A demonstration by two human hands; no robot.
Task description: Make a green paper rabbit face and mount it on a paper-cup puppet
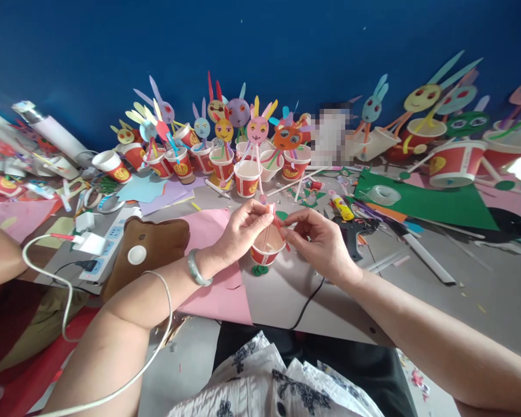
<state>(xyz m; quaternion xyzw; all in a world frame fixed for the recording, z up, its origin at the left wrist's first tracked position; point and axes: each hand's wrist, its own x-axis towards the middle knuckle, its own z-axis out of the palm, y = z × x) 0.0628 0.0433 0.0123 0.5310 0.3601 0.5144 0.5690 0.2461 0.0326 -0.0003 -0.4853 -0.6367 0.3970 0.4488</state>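
My left hand [245,227] pinches the upper end of a narrow red paper strip [279,222], thumb against fingers. Lower down, the fingertips of my right hand [319,238] are closed on the same strip. Both hands are just above a red-and-white paper cup [268,258] that stands upright on the table, with a thin stick or straw visible inside it. A small green paper disc [260,270] with dark marks lies at the cup's near side. Another green disc [281,215] shows behind the strip, partly hidden by my hands.
Cup figures with paper faces, such as a pink rabbit [257,128], line the blue wall. Pink paper [217,295], a brown pouch [144,249] and a power strip [113,240] lie left. A glue gun [353,234], glue stick [342,207] and utility knife [429,259] lie right. A cable hangs over my left arm.
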